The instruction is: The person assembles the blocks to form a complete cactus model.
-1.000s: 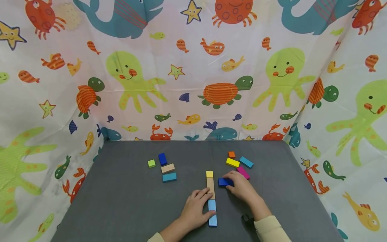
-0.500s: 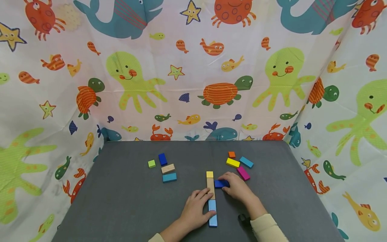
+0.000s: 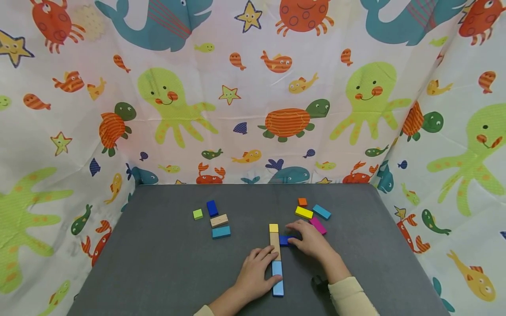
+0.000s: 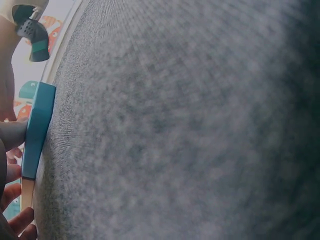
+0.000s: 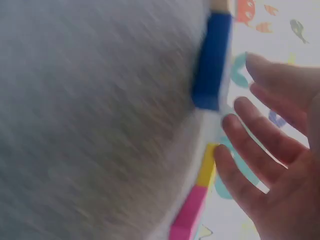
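A row of blocks runs away from me in the head view: a light blue block [image 3: 278,288], a plain wooden block [image 3: 274,239] and a small yellow block [image 3: 273,228]. My left hand [image 3: 254,272] rests along the row, fingers over the wooden block, thumb against the light blue one. A dark blue block [image 3: 284,240] lies crosswise, its left end at the wooden block's right side. My right hand [image 3: 312,239] is just right of it, and the right wrist view shows its fingers spread, off the dark blue block [image 5: 212,62].
Back right lie an orange cube [image 3: 302,202], a yellow block [image 3: 304,213], a blue block [image 3: 322,212] and a magenta block [image 3: 318,225]. Back left, a green cube [image 3: 197,214] lies near several other blocks. A printed curtain [image 3: 245,158] encloses the dark table.
My right hand slid the dark blue block left up to the wooden block, then let go and drew back slightly to the right. The left hand has stayed put.
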Demonstrator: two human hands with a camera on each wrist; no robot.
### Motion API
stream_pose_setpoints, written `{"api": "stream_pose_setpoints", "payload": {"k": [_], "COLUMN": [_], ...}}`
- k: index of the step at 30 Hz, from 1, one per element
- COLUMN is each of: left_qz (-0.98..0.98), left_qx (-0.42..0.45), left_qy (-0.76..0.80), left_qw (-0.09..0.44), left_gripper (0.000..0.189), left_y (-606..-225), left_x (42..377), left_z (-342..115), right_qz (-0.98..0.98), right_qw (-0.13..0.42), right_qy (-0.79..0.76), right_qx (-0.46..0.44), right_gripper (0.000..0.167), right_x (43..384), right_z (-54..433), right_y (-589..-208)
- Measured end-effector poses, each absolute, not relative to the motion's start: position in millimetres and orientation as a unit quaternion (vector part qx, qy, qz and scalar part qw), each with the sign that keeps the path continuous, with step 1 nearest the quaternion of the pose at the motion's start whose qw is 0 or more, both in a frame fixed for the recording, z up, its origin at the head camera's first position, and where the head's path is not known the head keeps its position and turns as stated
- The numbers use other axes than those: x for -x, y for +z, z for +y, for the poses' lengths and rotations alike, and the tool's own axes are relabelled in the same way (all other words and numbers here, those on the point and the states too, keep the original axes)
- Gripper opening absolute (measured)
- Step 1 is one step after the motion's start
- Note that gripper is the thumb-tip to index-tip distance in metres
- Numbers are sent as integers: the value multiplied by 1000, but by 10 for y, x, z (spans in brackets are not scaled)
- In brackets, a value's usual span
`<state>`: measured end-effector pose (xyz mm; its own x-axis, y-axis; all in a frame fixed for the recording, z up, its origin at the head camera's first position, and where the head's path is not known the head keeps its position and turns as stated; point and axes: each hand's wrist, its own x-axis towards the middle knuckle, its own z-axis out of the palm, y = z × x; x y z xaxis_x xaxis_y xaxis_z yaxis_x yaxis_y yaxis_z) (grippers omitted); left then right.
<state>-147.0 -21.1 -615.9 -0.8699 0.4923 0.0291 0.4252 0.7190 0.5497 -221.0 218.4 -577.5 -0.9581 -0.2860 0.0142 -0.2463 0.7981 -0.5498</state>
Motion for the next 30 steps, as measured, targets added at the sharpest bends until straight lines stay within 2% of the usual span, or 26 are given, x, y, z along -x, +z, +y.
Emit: {"api": "stream_pose_setpoints", "payload": {"k": [5,9,14,25,30], "left_qz": [923,922,923,923,922], "left_qx": [-252,-251,-241,-246,-240], "left_qy": [286,290,293,291,298], "left_qw": [50,48,62,52,65], "left_gripper": [62,62,63,61,62], "left_y": [-6154,-6152,-6150,-6175,-6192], "left_x": [1466,1459,1454,1466,1476], "left_z": [-209,-214,-208,-214,-213], "right_qz": [946,952,960,971,975], "right_qw": [-37,-56,-41,0,5], "right_qy": [-307,-297,-276,-241,-223], "right_qx": [95,52,20,1,4], "right_gripper": [41,46,45,44,41], "right_x": [2397,2558,2701,2884,2920], "right_z": [2341,2444,2509,2468,2453], "right_y": [-5697,-5700,-5736,-5796,-5825]}}
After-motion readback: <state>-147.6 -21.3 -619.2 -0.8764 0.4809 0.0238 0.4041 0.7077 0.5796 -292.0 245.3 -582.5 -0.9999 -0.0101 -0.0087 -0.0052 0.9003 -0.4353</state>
